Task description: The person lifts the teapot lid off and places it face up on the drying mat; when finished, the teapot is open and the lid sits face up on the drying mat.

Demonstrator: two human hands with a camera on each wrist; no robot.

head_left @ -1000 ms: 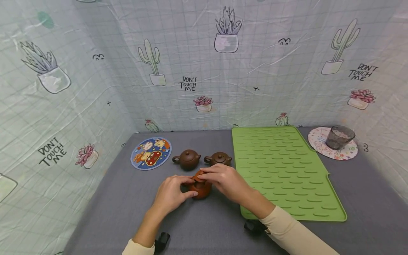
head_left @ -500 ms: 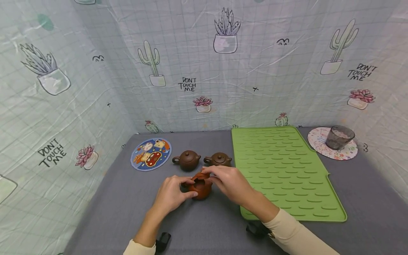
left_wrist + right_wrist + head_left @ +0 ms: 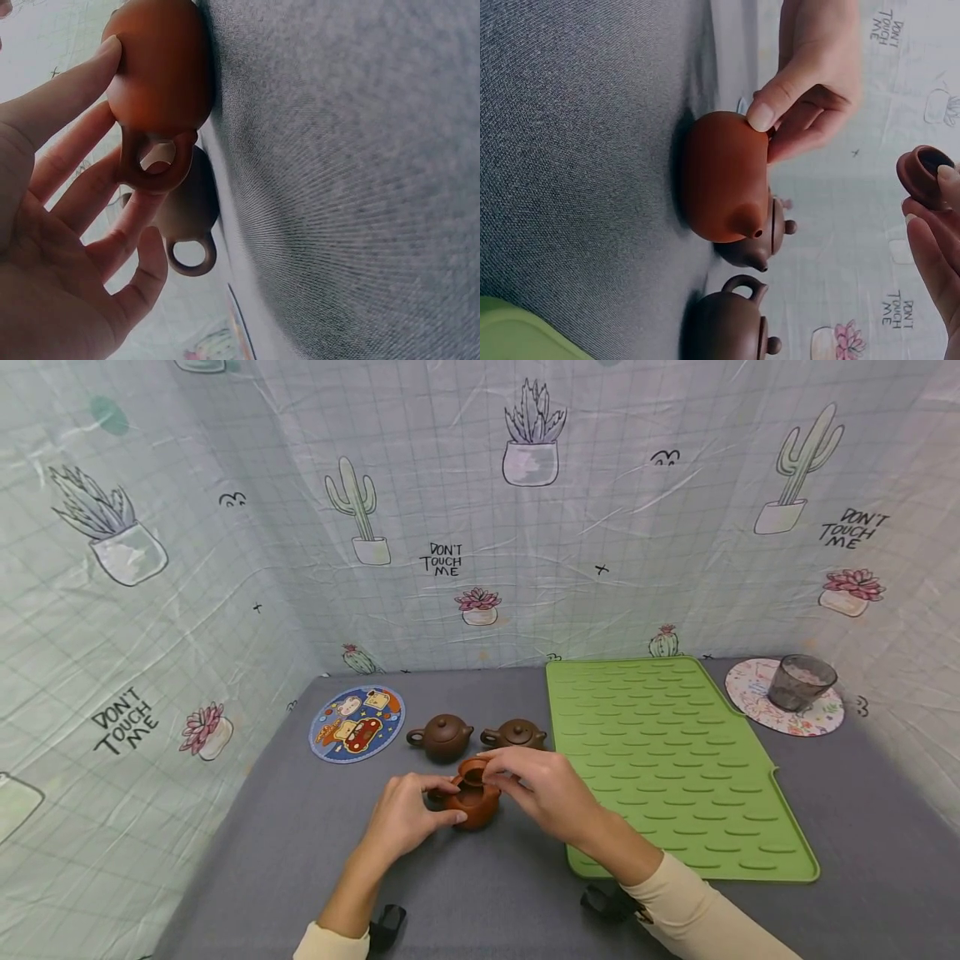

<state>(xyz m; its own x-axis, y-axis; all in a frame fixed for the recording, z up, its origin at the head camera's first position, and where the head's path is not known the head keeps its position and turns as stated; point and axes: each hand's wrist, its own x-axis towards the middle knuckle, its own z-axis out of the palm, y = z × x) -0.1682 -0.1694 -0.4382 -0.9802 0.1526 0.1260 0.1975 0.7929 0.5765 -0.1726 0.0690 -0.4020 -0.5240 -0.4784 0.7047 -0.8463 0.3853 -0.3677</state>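
1. Two hands are working on one orange pot [image 3: 483,816], which is standing upright on the tabletop [image 3: 480,902], its mouth uncovered.
2. With our left hand [image 3: 405,814] we are gripping its body, thumb near the rim and other fingers lying by the handle [image 3: 183,159].
3. With our right hand [image 3: 546,789] we are pinching the lid [image 3: 913,178] by its edge, holding it tilted above the pot and apart from it, hollow underside showing.
4. We are judging both pieces to be fired clay: stiff, fairly light, smooth enough to slip and liable to chip.
5. So we are favouring the body or handle for the pot and the edge for the lid, and are sparing the spout [image 3: 748,221], which seems easiest to break.
6. Beyond, a round brown pot [image 3: 446,742] and a flatter brown pot [image 3: 517,735] are sitting lidded, left of the mat [image 3: 660,768].
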